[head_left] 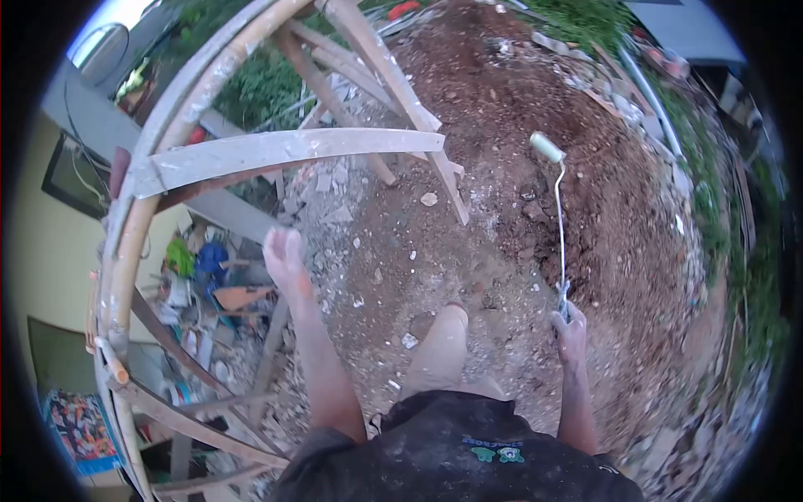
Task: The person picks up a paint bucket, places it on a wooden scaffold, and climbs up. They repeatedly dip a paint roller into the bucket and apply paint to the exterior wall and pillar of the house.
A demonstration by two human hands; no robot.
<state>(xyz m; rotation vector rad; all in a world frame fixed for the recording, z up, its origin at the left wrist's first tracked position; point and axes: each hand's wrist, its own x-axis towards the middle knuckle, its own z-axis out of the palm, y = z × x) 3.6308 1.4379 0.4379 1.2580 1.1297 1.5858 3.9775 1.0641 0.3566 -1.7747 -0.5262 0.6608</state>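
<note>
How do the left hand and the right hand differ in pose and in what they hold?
The left hand shows nothing in its grasp, while the right hand grips the handle of a paint roller.
The left hand's fingers are loosely bent; the right hand's are closed around the handle.
The left hand appears nearer the wooden frame than the right hand does.
Both are bare and held out ahead of the body.

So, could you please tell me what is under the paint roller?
Behind the roller, held in the right hand, stony brown soil shows around its sleeve; the patch directly behind is covered.
</note>
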